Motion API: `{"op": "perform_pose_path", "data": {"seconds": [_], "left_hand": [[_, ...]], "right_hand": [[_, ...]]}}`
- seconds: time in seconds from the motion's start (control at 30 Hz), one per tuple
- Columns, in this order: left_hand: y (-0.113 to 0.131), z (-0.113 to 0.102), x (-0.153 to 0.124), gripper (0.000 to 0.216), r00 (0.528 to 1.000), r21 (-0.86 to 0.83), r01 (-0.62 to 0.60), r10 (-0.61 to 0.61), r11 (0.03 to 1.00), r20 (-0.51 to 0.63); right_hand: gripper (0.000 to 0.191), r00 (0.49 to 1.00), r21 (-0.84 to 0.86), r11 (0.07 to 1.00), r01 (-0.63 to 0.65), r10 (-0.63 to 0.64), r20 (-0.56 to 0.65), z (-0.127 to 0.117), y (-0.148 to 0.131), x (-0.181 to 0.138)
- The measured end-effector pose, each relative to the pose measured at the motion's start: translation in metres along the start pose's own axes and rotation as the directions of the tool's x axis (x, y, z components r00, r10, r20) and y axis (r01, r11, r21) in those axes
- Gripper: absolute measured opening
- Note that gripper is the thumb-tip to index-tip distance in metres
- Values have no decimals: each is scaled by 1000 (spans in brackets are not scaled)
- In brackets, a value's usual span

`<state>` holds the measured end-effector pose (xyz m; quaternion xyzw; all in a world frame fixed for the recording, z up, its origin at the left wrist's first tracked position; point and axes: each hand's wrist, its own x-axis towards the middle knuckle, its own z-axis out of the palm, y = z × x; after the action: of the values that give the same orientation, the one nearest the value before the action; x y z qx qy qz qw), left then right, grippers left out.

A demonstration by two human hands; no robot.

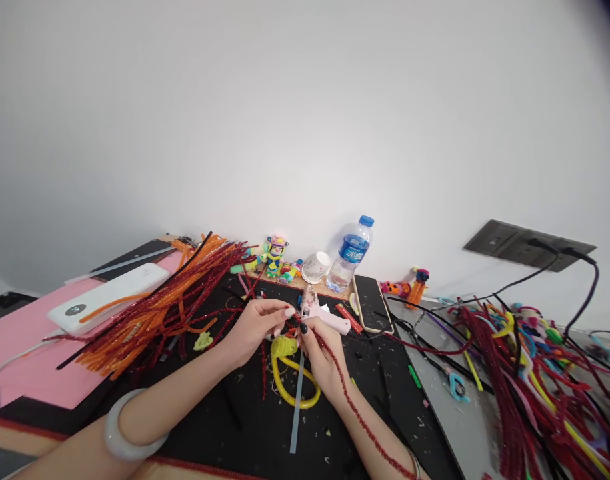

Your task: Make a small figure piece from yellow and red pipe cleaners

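Near the middle of the black mat, my left hand (261,327) and my right hand (325,357) are close together, thumbs and fingers pinched on a dark red glitter pipe cleaner (345,393). Its long end trails down along my right forearm. The short part between my fingertips is small and partly hidden. Just below my hands lies a yellow-green coiled piece (283,347), and beside it a yellow loop (279,387). A translucent glue stick (297,407) lies across the loop. Right behind my fingers is a pale pink glue gun (329,321).
At left, a pile of orange and red pipe cleaners (169,307) lies over a white power bank (109,297) and pink sheet (19,340). Behind stand a small figure (275,257), paper cup (315,267) and water bottle (351,257); a phone (371,303) lies right, near tangled pipe cleaners (515,400).
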<state>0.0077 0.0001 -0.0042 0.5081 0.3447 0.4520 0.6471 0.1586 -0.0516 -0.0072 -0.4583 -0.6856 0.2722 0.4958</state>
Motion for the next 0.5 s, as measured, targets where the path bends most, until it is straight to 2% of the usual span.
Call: {"op": "perform_pose_path", "data": {"seconds": [0.13,0.27,0.4,0.5], "left_hand": [[3,1,0,27,999,-71,-4,2,997,-34],[2,-2,1,26,999,-55,3,-5,998,-40],[1,-5,1,26,999,16,-30,30,999,-14],[3,-5,1,23,996,86,-81,79,993,27]], "right_hand": [[27,999,-14,1000,-4,5,36,-1,0,1],[28,996,0,1000,-30,30,79,-3,0,2],[31,984,166,976,-138,117,132,-3,0,4],[34,966,331,912,-240,190,178,-3,2,5]]}}
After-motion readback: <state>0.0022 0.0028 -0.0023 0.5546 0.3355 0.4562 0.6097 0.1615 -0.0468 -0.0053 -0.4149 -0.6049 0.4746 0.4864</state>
